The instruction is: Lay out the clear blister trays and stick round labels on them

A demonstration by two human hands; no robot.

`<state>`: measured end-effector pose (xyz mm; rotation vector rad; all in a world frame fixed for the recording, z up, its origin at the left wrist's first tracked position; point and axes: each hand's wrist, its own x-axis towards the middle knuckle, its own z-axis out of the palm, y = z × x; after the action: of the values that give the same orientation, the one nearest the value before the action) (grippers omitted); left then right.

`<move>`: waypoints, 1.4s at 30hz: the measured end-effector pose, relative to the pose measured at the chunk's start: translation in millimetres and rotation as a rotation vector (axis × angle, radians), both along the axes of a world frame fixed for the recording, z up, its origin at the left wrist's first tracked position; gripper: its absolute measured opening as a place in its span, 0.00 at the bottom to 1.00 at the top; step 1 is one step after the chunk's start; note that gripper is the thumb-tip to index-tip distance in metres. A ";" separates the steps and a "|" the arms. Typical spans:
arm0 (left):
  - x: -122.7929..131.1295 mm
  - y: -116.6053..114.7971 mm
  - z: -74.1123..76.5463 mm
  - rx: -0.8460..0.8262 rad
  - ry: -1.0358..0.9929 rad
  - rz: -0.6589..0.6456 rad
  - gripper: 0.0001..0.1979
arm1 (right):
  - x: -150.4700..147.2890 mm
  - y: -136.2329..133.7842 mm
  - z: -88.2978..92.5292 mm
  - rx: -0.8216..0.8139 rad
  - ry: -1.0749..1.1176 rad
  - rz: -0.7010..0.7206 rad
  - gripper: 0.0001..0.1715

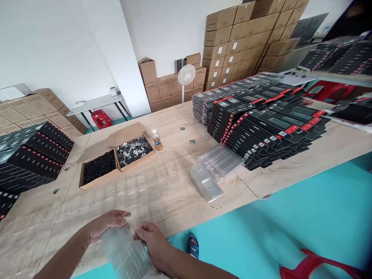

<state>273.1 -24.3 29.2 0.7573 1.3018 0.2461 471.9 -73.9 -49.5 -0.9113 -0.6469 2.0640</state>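
Both of my hands are at the near edge of the wooden table [186, 128], holding a clear plastic blister tray [125, 252] between them. My left hand [106, 226] grips its upper left side, and my right hand [152, 242] pinches its upper right edge. Further clear plastic trays [218, 162] lie in a loose stack to the right. Ahead of my hands, an open cardboard box holds black pieces [99, 166] in one compartment and black-and-white packets [133, 151] in the other. A plastic water bottle [157, 140] stands beside it.
Rows of black boxes with red tabs [270, 124] cover the table's right side, and another stack [29, 151] stands at left. Cardboard cartons [235, 46] rise behind, near a white fan [186, 77]. A blue sandal [193, 246] and red stool [316, 267] are on the teal floor.
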 end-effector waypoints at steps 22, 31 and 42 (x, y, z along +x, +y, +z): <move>9.0 87.6 -7.7 0.093 -0.154 -0.285 0.26 | 45.3 48.2 -18.8 0.257 -0.608 -0.147 0.18; 6.5 89.6 -9.2 0.116 -0.253 -0.369 0.32 | -1.9 30.4 30.5 0.121 -0.181 -0.270 0.24; -8.4 75.3 -12.8 0.111 -0.296 -0.269 0.28 | 171.3 59.3 -43.4 0.059 -0.890 -0.222 0.23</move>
<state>264.7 51.0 16.4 0.9429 0.9017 0.2059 643.1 -14.5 -93.0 -1.7889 -0.9883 1.3680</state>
